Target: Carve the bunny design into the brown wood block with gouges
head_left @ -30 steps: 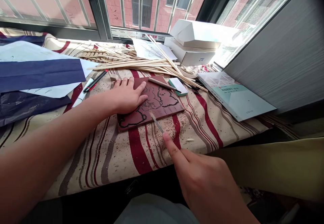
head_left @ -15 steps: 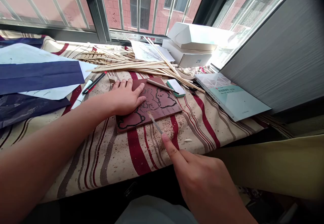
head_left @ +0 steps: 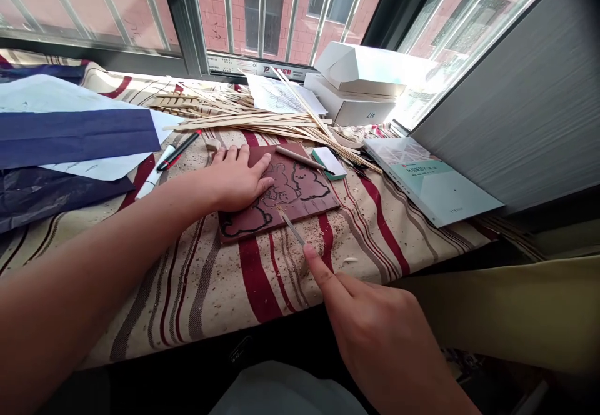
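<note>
A dark red carving board (head_left: pixel 309 197) with outlined rabbit shapes lies on the striped cloth (head_left: pixel 375 227). My left hand (head_left: pixel 237 177) rests flat on the board's left part, fingers spread, pressing it down. My right hand (head_left: pixel 375 334) is closed round a thin metal carving tool (head_left: pixel 291 227), forefinger stretched along its shaft. The tool's tip touches the board's near edge by the middle rabbit. Wood chips are scattered over the cloth around the board.
A wooden-handled tool (head_left: pixel 297 156) and a white-green block (head_left: pixel 329 161) lie at the board's far edge. Behind are a pile of thin wooden sticks (head_left: pixel 244 118), a drawing sheet (head_left: pixel 281 93) and white boxes (head_left: pixel 360 80). A booklet (head_left: pixel 431 180) lies right; blue papers (head_left: pixel 70 137) and pens (head_left: pixel 175 151) left.
Almost nothing differs: the tool tip shifts slightly along the board's near edge, and the view wobbles a little. My left hand stays put.
</note>
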A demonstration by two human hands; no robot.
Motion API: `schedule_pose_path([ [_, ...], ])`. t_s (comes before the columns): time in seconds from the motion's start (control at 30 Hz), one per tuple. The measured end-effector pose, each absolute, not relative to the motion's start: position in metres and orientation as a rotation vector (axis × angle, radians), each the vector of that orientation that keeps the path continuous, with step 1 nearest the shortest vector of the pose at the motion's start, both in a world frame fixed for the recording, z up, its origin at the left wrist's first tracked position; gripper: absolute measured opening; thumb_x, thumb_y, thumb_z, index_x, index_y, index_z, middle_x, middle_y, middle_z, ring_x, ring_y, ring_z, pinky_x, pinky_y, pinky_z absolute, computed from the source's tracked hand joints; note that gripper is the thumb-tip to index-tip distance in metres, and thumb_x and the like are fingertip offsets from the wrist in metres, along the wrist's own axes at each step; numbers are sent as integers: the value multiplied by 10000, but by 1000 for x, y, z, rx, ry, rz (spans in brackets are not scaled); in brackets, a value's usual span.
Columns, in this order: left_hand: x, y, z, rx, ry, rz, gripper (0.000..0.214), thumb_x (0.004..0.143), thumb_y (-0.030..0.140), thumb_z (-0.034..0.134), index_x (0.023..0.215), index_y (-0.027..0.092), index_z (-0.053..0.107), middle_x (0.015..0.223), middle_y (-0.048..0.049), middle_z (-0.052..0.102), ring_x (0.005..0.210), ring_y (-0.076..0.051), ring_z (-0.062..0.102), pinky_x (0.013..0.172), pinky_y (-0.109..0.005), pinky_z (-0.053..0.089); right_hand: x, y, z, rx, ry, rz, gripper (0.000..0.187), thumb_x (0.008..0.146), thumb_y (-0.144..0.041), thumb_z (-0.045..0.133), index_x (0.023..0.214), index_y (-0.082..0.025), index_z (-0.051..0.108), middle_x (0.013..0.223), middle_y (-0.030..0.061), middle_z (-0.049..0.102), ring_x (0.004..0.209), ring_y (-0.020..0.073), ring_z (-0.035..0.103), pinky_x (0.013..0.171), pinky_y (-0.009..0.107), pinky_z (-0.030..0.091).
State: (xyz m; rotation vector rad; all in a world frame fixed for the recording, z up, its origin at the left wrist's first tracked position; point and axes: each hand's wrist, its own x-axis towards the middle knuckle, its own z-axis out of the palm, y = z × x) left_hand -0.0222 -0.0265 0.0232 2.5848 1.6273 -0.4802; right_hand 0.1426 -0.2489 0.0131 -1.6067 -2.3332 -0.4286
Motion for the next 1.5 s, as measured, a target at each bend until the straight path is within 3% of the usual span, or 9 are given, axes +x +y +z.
schedule_pose_path([
  [0.87, -24, -25, 21, 2608, 1606, -460, 756, 1145, 633, 170, 1810, 280, 96, 1852, -188, 149, 1743, -435, 132, 1409, -605, 170, 145, -254, 4, -1607, -2319, -446, 580, 919, 33, 427, 1368, -39, 787, 577, -10, 607, 406, 141, 552, 426, 347, 333],
  [1.17, -23, -26, 15, 2660, 1620, -224, 938, 1063, 817, 285, 1768, 198, 296, 1741, -243, 354, 1644, -470, 354, 1362, -573, 307, 142, -258, 3, -1596, -2414, -465, 565, 902, 6, 472, 1386, 8, 763, 635, 11, 611, 464, 149, 596, 449, 345, 338],
  [1.5, -19, -26, 11, 2695, 1571, -172, 911, 1081, 772, 340, 1721, 123, 332, 1768, -267, 310, 1693, -448, 276, 1396, -556, 249, 144, -261, 6, -1609, -2466, -512, 697, 794, 28, 483, 1450, 8, 716, 639, 2, 588, 471, 153, 590, 452, 340, 330],
])
